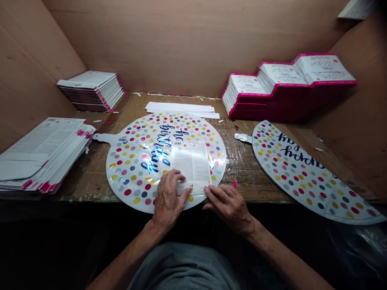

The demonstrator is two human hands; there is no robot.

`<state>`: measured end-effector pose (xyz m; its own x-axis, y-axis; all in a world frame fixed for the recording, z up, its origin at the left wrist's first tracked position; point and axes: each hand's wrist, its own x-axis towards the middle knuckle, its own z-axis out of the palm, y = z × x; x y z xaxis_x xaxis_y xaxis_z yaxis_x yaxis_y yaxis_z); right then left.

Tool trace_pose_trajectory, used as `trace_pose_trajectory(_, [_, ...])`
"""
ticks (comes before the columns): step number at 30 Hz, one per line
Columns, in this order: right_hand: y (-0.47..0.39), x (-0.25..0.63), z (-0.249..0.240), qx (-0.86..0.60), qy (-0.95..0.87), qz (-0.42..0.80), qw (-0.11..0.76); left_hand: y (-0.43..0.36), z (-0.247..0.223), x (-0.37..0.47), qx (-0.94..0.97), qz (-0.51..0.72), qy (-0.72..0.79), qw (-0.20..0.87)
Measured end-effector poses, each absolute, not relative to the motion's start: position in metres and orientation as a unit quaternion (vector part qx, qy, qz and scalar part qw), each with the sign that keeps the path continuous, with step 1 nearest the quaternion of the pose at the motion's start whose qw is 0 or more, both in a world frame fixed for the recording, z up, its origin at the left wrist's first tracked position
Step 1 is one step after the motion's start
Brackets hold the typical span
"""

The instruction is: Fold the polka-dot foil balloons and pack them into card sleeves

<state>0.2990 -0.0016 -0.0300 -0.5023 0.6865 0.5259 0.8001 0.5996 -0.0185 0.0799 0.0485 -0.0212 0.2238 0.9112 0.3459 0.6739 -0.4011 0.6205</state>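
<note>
Left hand [168, 196] touches rectangular card [191, 159] atop glossy round balloon [130, 161].

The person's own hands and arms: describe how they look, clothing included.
The left hand and right hand are ungloved, five-fingered, with no rings visible. Both forearms show no sleeves, watch or bracelet. A grey-blue, creased cloth garment covers the body between them.
</note>
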Motion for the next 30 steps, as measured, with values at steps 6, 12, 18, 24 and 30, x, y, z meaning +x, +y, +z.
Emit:
trace_pose_trajectory(6, [-0.004, 0.298, -0.027, -0.452, -0.832, -0.125, 0.297, 0.035, -0.007, 0.071, 0.693, 0.352, 0.594, 0.209])
trace_pose_trajectory(12, [0.018, 0.287, -0.005, -0.444, -0.813, -0.141, 0.350, 0.040, 0.012, 0.070, 0.460, 0.447, 0.608, 0.468])
trace_pose_trajectory(18, [0.059, 0.242, 0.003, -0.422, -0.843, -0.057, 0.328, 0.064, 0.016, 0.067, 0.281, 0.502, 0.509, 0.640])
trace_pose_trajectory(24, [0.110, 0.188, 0.027, -0.488, -0.853, 0.059, 0.178, 0.087, 0.008, 0.048, 0.326, 0.568, 0.537, 0.532])
trace_pose_trajectory(30, [0.143, 0.143, 0.052, -0.422, -0.904, 0.064, -0.007, 0.116, 0.006, 0.005, 0.425, 0.484, 0.618, 0.451])
